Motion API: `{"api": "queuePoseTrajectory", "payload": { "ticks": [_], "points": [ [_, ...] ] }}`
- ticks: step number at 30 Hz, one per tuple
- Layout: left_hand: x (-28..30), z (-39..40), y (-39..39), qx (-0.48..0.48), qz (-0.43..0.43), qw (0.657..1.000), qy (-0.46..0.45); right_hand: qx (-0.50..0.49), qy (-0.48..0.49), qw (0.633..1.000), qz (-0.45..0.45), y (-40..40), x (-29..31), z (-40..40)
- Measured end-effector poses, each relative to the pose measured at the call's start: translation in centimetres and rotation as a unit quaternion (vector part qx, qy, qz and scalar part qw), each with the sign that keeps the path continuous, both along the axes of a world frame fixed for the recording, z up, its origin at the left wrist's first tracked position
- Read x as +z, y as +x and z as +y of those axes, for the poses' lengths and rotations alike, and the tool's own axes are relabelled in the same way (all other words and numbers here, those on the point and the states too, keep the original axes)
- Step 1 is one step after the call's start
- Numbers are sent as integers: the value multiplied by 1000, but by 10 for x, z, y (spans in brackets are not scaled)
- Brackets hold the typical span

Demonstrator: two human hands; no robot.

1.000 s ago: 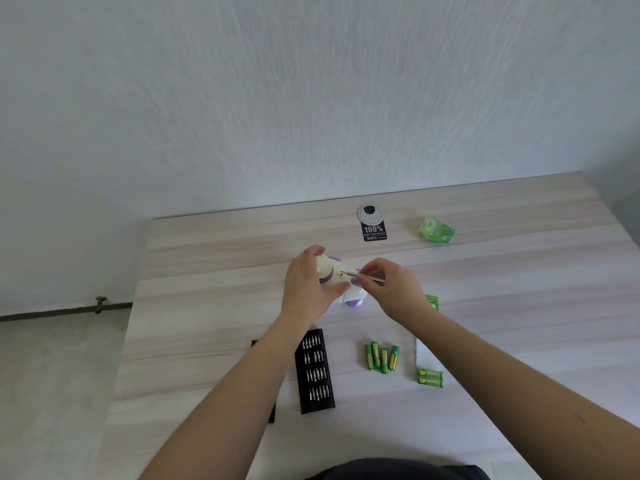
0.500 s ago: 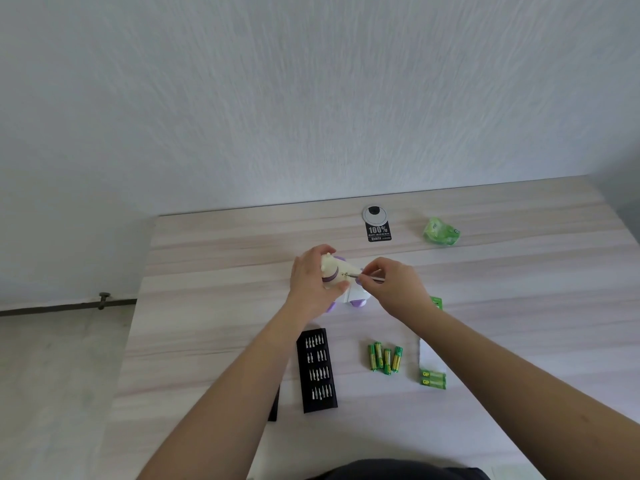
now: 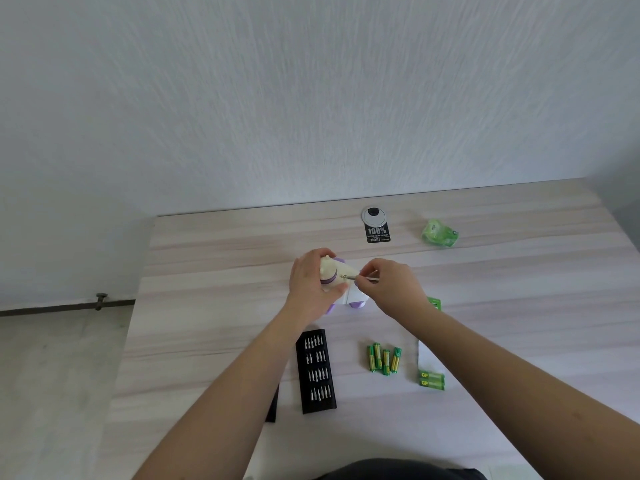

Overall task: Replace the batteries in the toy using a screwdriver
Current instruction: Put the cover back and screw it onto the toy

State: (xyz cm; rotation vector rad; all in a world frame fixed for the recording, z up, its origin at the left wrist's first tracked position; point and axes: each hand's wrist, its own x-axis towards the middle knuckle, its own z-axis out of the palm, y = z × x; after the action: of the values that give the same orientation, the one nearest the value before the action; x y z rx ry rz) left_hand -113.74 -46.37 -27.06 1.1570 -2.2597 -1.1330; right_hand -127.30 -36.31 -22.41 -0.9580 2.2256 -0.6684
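A cream and purple toy (image 3: pixel 334 277) is held up on the wooden table (image 3: pixel 207 306) near its middle. My left hand (image 3: pixel 310 287) grips the toy from the left side. My right hand (image 3: pixel 391 287) pinches a thin silver screwdriver (image 3: pixel 363 278), whose tip touches the toy's cream body. Several loose green and gold batteries (image 3: pixel 383 359) lie nearer to me, to the right of a black bit case (image 3: pixel 316 371). Two more batteries in a green pack (image 3: pixel 431 380) lie further right.
A crumpled green wrapper (image 3: pixel 440 233) lies at the back right. A round cable grommet with a black label (image 3: pixel 375 223) sits at the back edge. The case's black lid (image 3: pixel 273 403) shows under my left forearm. A white paper (image 3: pixel 427 360) lies by the battery pack.
Both hands stay on the toy and the screwdriver, with only a slight shift in the view. The screwdriver tip remains against the toy.
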Motion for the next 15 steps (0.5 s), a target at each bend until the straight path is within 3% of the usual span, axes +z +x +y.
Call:
{"api": "queuePoseTrajectory", "payload": {
  "ticks": [4, 7, 12, 15],
  "points": [
    [-3, 0, 1, 2, 3, 1000, 14, 34, 18, 998, 43, -1, 7, -9],
    [-5, -1, 1, 5, 4, 1000, 18, 122, 69, 981, 132, -2, 19, -22],
    [-4, -1, 0, 11, 5, 1000, 22, 306, 152, 894, 290, 2, 43, -49],
    [-5, -1, 0, 14, 3, 999, 31, 366, 174, 840, 361, 4, 51, -59]
  ]
}}
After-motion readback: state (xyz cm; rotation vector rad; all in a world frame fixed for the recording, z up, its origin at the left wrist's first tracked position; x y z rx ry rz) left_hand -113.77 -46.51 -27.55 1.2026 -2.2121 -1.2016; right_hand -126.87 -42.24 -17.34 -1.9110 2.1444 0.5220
